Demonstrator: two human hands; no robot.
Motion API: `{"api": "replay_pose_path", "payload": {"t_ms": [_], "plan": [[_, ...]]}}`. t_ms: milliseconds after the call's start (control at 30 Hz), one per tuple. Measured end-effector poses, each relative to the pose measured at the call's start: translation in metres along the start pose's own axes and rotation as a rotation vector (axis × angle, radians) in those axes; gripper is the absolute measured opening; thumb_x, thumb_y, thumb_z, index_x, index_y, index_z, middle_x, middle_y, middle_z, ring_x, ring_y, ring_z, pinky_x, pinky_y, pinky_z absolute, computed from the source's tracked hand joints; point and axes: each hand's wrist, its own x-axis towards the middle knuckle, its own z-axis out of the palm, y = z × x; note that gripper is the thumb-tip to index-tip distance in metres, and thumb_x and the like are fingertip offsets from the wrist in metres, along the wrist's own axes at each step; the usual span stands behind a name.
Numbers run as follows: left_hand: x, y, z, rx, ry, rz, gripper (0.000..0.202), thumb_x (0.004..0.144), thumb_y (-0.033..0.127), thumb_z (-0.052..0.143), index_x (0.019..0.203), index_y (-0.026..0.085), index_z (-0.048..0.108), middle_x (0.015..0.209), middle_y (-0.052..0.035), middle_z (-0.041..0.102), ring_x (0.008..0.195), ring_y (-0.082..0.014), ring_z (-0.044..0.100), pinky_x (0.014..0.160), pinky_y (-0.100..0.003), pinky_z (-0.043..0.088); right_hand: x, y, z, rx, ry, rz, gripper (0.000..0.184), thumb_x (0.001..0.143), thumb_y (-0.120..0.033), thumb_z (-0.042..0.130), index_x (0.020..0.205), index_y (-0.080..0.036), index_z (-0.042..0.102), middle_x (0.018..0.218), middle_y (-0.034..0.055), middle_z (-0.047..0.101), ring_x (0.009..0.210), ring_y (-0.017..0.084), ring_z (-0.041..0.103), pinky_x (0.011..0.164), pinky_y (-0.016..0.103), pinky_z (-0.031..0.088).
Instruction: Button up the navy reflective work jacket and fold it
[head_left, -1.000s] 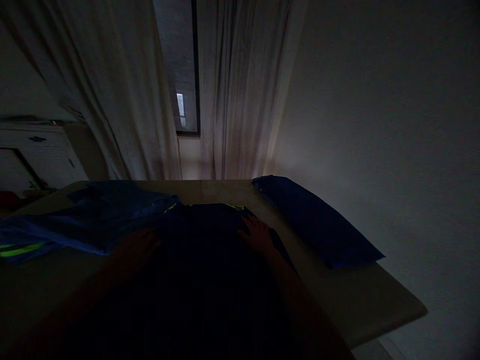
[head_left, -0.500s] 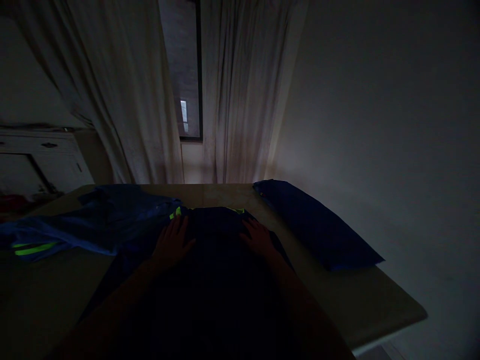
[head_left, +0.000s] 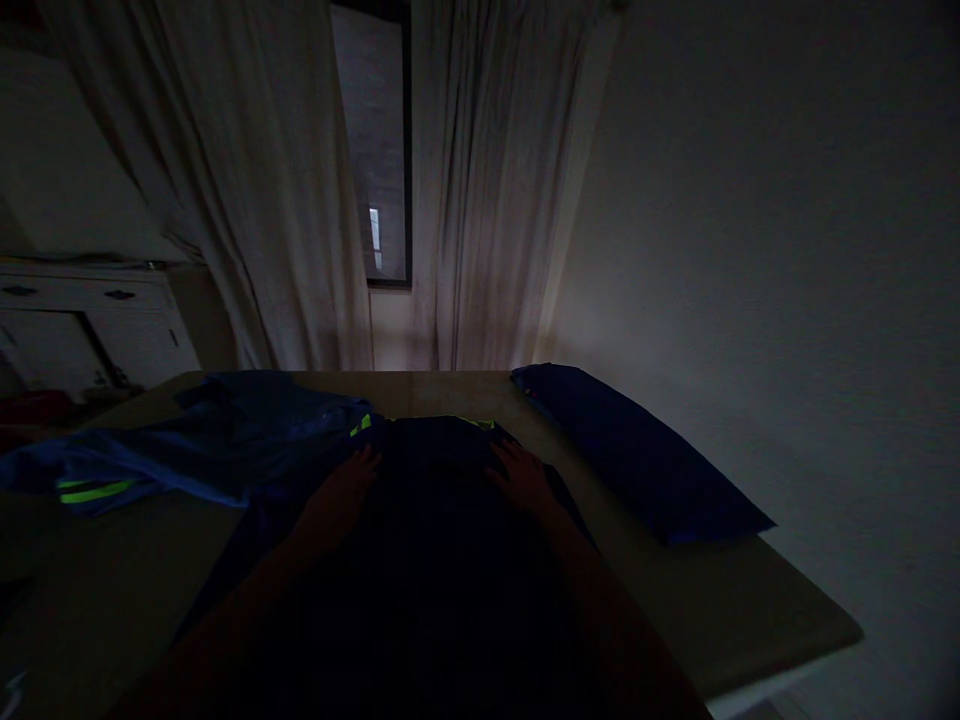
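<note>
A dark navy garment with bright yellow-green trim (head_left: 435, 520) lies spread out in front of me, its lower part lost in darkness. My left hand (head_left: 345, 495) rests on its left side, just below a trim patch, with the fingers stretched forward. On the right side of the cloth, my right hand (head_left: 523, 478) lies flat with its fingers apart. Neither hand shows any cloth gripped in it. A lighter blue garment with a yellow-green stripe (head_left: 217, 440) lies crumpled at the left, against the navy one.
Everything lies on a pale padded-looking table (head_left: 750, 610) beside a wall. At the right is a flat dark blue folded bundle (head_left: 637, 450). Curtains (head_left: 487, 200) hang around a window (head_left: 379, 150) behind; a white cabinet (head_left: 135, 320) stands back left.
My left hand has slid slightly back toward me, its fingers less spread. My right hand stays on the cloth. The view has shifted a little.
</note>
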Motion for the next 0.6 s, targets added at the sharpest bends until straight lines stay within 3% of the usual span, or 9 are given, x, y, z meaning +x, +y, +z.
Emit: {"api": "replay_pose_path", "payload": {"t_ms": [100,167,267,367,467,600], "plan": [[-0.002,0.006,-0.011,-0.121,-0.095,-0.002,0.053,0.104,0.043,0.03,0.135,0.023,0.067,0.146,-0.0064,0.063,0.134,-0.0242,0.06,0.114,-0.042,0.047,0.001,0.0,0.001,0.007,0.009,0.001,0.066,0.103,-0.062,0.041,0.158,-0.026,0.042,0.166,0.0107,0.037,0.152,0.03,0.033,0.122,0.05,0.023],[-0.001,0.006,-0.016,-0.137,-0.062,-0.038,0.056,0.105,0.047,0.027,0.133,0.024,0.069,0.141,-0.0062,0.067,0.13,-0.0232,0.063,0.113,-0.04,0.047,0.002,0.001,0.002,0.009,0.009,-0.001,0.066,0.102,-0.062,0.042,0.158,-0.026,0.043,0.166,0.0109,0.037,0.152,0.03,0.034,0.122,0.05,0.024],[-0.001,-0.001,-0.013,0.004,0.061,-0.102,0.062,0.103,0.052,0.027,0.141,0.017,0.062,0.15,-0.0132,0.059,0.139,-0.0286,0.054,0.117,-0.047,0.04,0.003,0.004,0.004,0.008,0.017,-0.009,0.065,0.102,-0.062,0.041,0.158,-0.028,0.042,0.166,0.0103,0.037,0.152,0.03,0.033,0.122,0.05,0.023],[-0.009,-0.011,0.0,0.123,0.008,-0.096,0.068,0.099,0.057,0.036,0.149,0.015,0.054,0.159,-0.017,0.046,0.148,-0.0345,0.042,0.12,-0.055,0.033,0.003,0.006,0.005,0.007,0.03,-0.016,0.065,0.102,-0.063,0.041,0.157,-0.028,0.042,0.165,0.01,0.037,0.152,0.029,0.033,0.122,0.051,0.023],[-0.036,-0.02,0.005,0.152,-0.004,-0.117,0.067,0.097,0.057,0.039,0.15,0.019,0.053,0.161,-0.016,0.043,0.15,-0.0363,0.038,0.12,-0.057,0.031,0.002,0.008,0.008,0.029,0.055,-0.028,0.065,0.102,-0.061,0.043,0.157,-0.027,0.042,0.165,0.0099,0.037,0.152,0.028,0.034,0.123,0.049,0.023],[-0.103,-0.028,-0.013,0.092,0.04,-0.195,0.065,0.093,0.064,0.042,0.145,0.028,0.058,0.156,-0.0114,0.053,0.148,-0.0374,0.041,0.117,-0.058,0.035,0.002,0.008,0.005,0.101,0.207,-0.06,0.062,0.102,-0.056,0.043,0.157,-0.028,0.042,0.165,0.0077,0.038,0.15,0.026,0.036,0.123,0.047,0.024]]}}
